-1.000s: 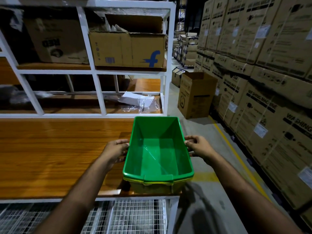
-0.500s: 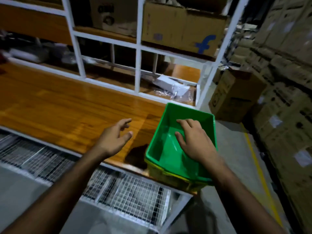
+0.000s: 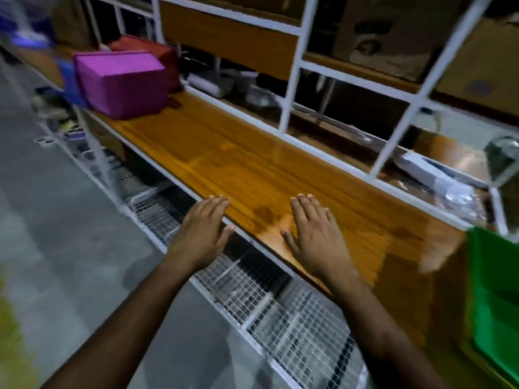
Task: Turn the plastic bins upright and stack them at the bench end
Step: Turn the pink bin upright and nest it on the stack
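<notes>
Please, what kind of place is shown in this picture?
Probably a warehouse or stockroom packing area. A long wooden bench stands in a white metal rack, cardboard boxes sit on the upper shelves, and a green bin and an upside-down purple bin rest on the bench.

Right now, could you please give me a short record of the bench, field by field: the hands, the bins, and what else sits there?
left hand: open, fingers straight, holds nothing, over the bench's front edge
right hand: open, fingers straight, holds nothing, over the bench top
green bin: upright at the right end of the bench, partly out of frame
purple bin: upside down at the far left end
red bin: behind the purple bin, blurred
bench: wooden top, white frame
image: motion-blurred
</notes>
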The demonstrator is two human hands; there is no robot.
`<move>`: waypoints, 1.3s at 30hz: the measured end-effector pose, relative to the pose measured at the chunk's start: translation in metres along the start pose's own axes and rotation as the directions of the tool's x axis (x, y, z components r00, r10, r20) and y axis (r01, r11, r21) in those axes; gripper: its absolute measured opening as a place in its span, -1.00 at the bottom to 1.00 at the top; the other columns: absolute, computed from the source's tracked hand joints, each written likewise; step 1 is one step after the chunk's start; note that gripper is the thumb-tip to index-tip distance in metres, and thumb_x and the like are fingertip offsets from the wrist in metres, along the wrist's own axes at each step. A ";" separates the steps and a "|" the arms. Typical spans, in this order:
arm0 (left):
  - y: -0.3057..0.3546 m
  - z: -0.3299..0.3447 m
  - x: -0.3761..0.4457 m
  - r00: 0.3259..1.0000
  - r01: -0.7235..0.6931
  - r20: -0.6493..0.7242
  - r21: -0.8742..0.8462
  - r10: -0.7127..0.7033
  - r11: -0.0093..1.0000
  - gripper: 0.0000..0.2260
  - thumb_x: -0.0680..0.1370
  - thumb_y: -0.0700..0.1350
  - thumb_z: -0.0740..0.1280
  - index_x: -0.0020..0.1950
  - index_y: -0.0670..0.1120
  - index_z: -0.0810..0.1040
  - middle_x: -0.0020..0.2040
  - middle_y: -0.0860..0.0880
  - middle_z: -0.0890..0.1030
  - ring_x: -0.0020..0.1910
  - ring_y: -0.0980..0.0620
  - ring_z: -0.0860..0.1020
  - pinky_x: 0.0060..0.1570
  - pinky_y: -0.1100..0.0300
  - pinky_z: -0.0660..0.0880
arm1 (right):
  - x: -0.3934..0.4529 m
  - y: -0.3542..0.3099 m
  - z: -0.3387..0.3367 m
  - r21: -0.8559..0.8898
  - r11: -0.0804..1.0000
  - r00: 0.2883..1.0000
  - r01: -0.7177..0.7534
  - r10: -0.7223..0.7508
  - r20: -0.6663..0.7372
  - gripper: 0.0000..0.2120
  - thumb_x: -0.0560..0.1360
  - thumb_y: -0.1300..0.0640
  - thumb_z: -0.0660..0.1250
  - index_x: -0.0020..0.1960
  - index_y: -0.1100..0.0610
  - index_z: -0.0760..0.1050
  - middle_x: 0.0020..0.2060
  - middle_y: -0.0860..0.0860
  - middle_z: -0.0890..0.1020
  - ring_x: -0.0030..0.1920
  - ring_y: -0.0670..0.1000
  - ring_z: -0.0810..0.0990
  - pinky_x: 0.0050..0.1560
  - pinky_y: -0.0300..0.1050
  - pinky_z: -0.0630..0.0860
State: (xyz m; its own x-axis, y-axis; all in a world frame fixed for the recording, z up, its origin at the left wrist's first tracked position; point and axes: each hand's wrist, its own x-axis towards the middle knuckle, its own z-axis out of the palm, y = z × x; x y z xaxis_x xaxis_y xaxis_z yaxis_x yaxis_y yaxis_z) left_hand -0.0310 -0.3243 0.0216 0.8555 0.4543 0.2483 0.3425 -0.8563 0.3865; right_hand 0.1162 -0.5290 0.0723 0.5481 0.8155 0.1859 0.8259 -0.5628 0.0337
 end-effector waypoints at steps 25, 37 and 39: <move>-0.440 -0.137 0.251 0.979 0.205 -0.066 0.293 -0.194 0.934 -0.31 0.54 0.28 -0.07 0.59 -0.06 0.07 0.58 -0.09 0.17 0.57 -0.07 0.09 0.54 0.03 -0.06 | 0.502 -0.296 0.128 0.249 0.950 0.982 0.190 -0.180 -0.061 -0.34 0.61 -0.25 -0.02 0.59 0.06 -0.02 0.59 0.06 0.09 0.59 0.05 -0.02 0.53 0.14 0.10; -0.571 -0.197 0.432 0.985 0.104 -0.166 0.304 -0.055 0.947 -0.39 0.55 0.18 0.13 0.50 -0.14 0.27 0.44 -0.13 0.41 0.42 -0.14 0.34 0.43 -0.06 0.26 | 0.687 -0.339 0.132 0.286 0.953 0.991 0.096 -0.066 -0.114 -0.39 0.58 -0.20 0.09 0.55 0.05 0.14 0.52 0.06 0.26 0.54 0.06 0.17 0.44 0.07 0.30; -0.593 -0.209 0.465 0.978 0.079 -0.207 0.317 -0.013 0.945 -0.42 0.53 0.15 0.15 0.45 -0.16 0.35 0.41 -0.18 0.44 0.38 -0.19 0.38 0.39 -0.09 0.28 | 0.709 -0.352 0.130 0.302 0.950 0.991 0.077 -0.039 -0.132 -0.41 0.58 -0.19 0.10 0.53 0.05 0.18 0.50 0.07 0.30 0.52 0.08 0.21 0.42 0.08 0.33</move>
State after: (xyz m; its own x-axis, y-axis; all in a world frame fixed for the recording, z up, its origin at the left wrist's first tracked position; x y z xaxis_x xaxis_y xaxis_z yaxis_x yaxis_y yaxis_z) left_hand 0.0830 0.4459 0.0933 0.7525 0.5062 0.4214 0.5147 -0.8511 0.1032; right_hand 0.2317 0.2647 0.0647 0.4935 0.8118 0.3120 0.8670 -0.4309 -0.2502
